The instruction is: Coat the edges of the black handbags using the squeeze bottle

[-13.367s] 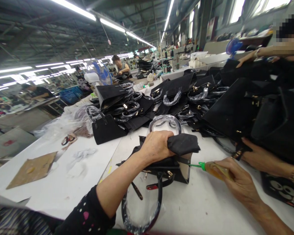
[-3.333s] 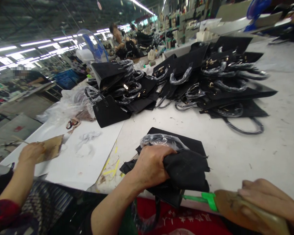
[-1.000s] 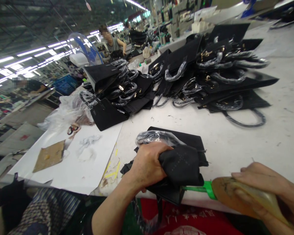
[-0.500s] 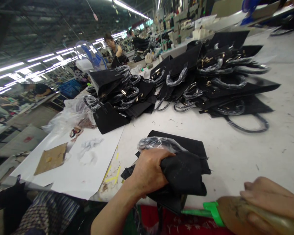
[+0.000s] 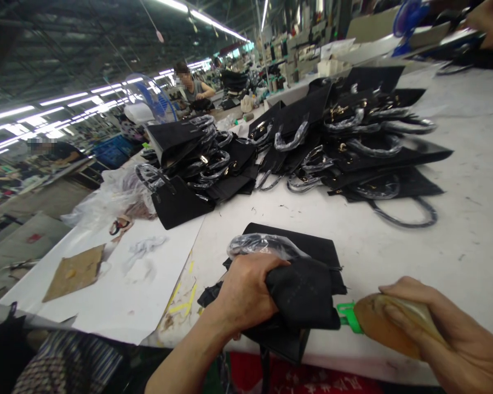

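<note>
My left hand (image 5: 250, 293) is closed around a black handbag (image 5: 304, 293) at the front edge of the white table, bunching its material. The bag's handle (image 5: 263, 244) is wrapped in clear plastic. In my right hand (image 5: 443, 328) is a glue bottle (image 5: 388, 323), amber and soft-looking, with a green cap (image 5: 349, 317). The bottle lies nearly level and its cap end meets the bag's right edge; the nozzle tip is hidden by the bag.
Piles of black handbags (image 5: 296, 131) with wrapped handles spread across the back of the table (image 5: 460, 230). To the left lie crumpled clear plastic (image 5: 107, 197) and a piece of brown cardboard (image 5: 74, 272). A blue fan (image 5: 160, 98) and a person (image 5: 193, 90) are behind.
My right hand has raised the glue bottle, bringing its green cap from below the bag up to the bag's right edge. My left hand keeps its grip on the bag.
</note>
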{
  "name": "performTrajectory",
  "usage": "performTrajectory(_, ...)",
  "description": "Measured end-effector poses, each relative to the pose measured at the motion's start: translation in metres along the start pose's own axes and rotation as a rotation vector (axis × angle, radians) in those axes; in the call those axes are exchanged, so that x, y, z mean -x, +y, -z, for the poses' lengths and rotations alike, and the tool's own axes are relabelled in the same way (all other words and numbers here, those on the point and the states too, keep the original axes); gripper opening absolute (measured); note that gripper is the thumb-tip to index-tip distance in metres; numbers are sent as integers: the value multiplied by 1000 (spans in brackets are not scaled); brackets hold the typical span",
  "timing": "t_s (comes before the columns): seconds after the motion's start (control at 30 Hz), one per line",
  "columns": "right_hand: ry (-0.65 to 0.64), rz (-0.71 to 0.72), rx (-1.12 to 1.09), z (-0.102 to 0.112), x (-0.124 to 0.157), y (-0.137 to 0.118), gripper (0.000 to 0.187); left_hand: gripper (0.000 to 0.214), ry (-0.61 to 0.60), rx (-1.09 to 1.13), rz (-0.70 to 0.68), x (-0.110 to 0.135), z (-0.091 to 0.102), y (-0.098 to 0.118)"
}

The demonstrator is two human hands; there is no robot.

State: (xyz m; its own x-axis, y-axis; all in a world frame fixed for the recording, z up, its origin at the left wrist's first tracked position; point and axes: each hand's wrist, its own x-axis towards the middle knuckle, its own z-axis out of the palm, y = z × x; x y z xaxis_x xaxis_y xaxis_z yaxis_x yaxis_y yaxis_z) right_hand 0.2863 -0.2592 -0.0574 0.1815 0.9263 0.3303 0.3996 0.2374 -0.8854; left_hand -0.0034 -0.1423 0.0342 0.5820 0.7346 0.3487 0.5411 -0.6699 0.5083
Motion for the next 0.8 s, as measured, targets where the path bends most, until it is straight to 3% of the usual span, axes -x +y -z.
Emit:
performTrajectory(0.17,140,-251,47,8,5,25,32,22,-7,4,8,-2,-1,1)
performTrajectory(0.47,-26,25,79,-10,-12,43,13,25,-36,-3,49,5,-2,-3)
performTrajectory(0.8,40,6,170,-15,-12,64,19,26,-27,20,82,1,-5,-3)
